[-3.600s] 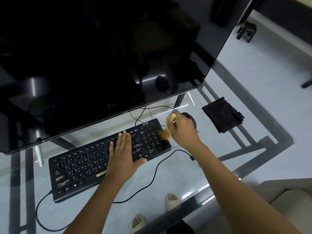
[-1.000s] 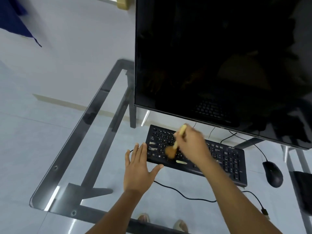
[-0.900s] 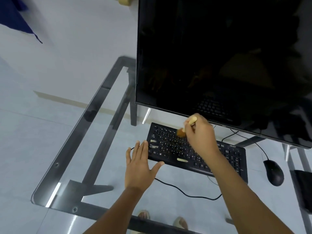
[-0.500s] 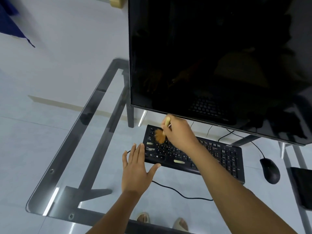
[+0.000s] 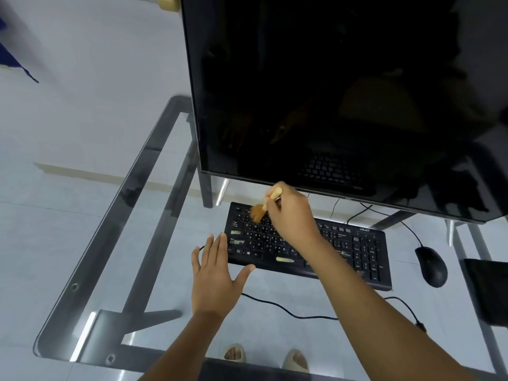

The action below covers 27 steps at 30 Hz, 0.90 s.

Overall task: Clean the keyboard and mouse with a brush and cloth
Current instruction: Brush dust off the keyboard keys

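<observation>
Steadying the black keyboard (image 5: 354, 251) at its left end, the person's left hand (image 5: 215, 273) lies flat on the glass desk (image 5: 115, 224) with fingers straight and spread, its fingertips at the keyboard's left edge and its thumb against the front corner. Just right of it, the right hand (image 5: 291, 218) is curled round the pale handle of a small brush (image 5: 261, 209), pinching it so that the orange-brown bristles point down and leftward onto the keys in the far left corner, under the lower edge of the dark monitor (image 5: 330, 92).

The keyboard's long axis runs left to right across the desk, tilting slightly toward the person at its right end. Most of it therefore lies to the right of both hands, and the right forearm crosses over its middle. Judging by this layout, the brushing hand is the nearer one to the keys yet to be reached, and a sweep along that axis would carry it rightward toward the number pad.

Farther right, the black mouse (image 5: 431, 266) sits apart from the keyboard's right end, its cable trailing back toward the monitor. At the frame's right edge a dark flat shape, probably the cloth (image 5: 489, 290), rests on the desk, well away from both hands.
</observation>
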{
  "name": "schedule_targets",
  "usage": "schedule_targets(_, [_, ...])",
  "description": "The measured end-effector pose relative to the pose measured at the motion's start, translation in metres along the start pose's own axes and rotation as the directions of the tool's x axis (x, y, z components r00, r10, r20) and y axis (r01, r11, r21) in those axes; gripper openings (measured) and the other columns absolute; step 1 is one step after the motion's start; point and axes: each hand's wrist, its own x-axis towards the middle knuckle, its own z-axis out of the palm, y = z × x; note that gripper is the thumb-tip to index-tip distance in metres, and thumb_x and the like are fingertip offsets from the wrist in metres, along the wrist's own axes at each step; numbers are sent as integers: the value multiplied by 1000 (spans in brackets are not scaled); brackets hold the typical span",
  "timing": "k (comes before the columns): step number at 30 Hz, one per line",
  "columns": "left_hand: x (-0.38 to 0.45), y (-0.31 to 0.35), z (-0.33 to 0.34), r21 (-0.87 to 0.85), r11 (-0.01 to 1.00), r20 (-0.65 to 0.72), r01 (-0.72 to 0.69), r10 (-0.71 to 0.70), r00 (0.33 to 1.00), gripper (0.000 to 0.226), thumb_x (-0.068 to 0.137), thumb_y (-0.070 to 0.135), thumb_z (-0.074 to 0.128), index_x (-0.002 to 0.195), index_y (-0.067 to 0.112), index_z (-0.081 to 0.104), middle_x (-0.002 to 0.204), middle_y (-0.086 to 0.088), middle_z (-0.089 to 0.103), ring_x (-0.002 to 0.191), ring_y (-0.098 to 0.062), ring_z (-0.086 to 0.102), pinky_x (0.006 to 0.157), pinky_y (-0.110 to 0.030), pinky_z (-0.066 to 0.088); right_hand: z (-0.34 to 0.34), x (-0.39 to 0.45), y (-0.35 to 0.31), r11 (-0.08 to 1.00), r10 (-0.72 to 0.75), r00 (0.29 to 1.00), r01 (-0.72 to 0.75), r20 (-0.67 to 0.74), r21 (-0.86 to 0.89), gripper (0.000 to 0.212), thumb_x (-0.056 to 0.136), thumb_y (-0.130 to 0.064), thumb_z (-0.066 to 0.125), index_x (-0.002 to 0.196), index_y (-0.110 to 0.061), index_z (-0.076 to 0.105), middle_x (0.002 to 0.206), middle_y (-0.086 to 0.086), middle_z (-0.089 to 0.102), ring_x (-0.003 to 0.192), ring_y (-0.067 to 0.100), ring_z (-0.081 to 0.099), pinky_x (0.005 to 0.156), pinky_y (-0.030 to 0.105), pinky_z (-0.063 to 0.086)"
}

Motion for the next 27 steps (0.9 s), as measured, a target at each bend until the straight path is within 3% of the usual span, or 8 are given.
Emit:
schedule_targets(6, [0, -1, 1, -4, 1000, -6, -5, 5, 1000, 86, 84, 72, 43, 144, 12, 32, 147, -6, 43, 144, -23, 25, 119, -48, 11, -5, -26, 22, 999, -40, 997, 40, -59, -10, 5, 94, -20, 58, 91, -17, 60, 85, -7, 67, 66, 0, 56, 59, 18, 46])
schedule_targets(9, [1, 0, 1, -14, 1000, -15, -3, 3, 1000, 87, 83, 73, 42, 144, 12, 32, 147, -6, 43, 144, -22, 25, 120, -46, 8, -8, -39, 24, 997, -50, 982, 60, -185, 48, 2, 93, -14, 60, 92, -15, 62, 88, -7, 65, 66, 0, 54, 59, 9, 42])
schedule_targets(12, [1, 0, 0, -33, 999, -33, -5, 4, 999, 86, 83, 72, 44, 143, 11, 33, 145, -7, 45, 143, -23, 27, 119, -46, 10, -7, -49, 26, 994, 10, 1000, -12, 17, 112, 5, 94, -15, 58, 90, -16, 61, 73, -12, 67, 58, 0, 58, 49, 9, 42])
schedule_targets(17, [-1, 1, -2, -68, 998, -48, -5, 2, 999, 85, 82, 72, 43, 143, 13, 32, 145, -7, 46, 143, -23, 27, 119, -46, 12, -11, -57, 35, 968, 88, 985, -50, -149, 245, 11, 92, -10, 59, 88, -20, 61, 81, -3, 69, 66, 16, 63, 61, 25, 53])
schedule_targets(20, [-1, 0, -1, -68, 998, -48, 0, -4, 999, 87, 82, 73, 42, 144, 12, 31, 145, -8, 45, 143, -22, 24, 119, -44, 11, -7, -66, 32, 943, 86, 986, -126, 140, 308, 10, 92, -13, 59, 87, -20, 63, 79, 3, 71, 72, 20, 69, 71, 36, 60])
schedule_targets(23, [-1, 0, -2, -66, 998, -36, 9, -11, 999, 89, 81, 75, 41, 145, 13, 29, 147, -6, 43, 145, -20, 21, 120, -42, 8, -9, -65, 31, 989, 25, 998, -17, -51, 145, 5, 92, -15, 60, 90, -19, 63, 84, -3, 68, 66, 9, 60, 58, 15, 48])
schedule_targets(25, [-1, 1, -1, -60, 998, -36, 7, -10, 999, 91, 80, 75, 42, 146, 14, 27, 148, -6, 42, 145, -18, 19, 120, -41, 5, -11, -65, 31, 974, 34, 989, -1, -142, 226, 6, 92, -14, 59, 89, -18, 63, 78, -7, 68, 66, 15, 63, 58, 24, 52])
schedule_targets(27, [-1, 0, -1, -65, 998, -41, 21, -23, 999, 92, 80, 75, 43, 146, 13, 27, 148, -7, 41, 145, -18, 19, 120, -40, 4, -6, -67, 25, 952, 42, 999, -48, 26, 303, 8, 91, -14, 60, 86, -19, 63, 71, -5, 69, 67, 19, 68, 62, 34, 58])
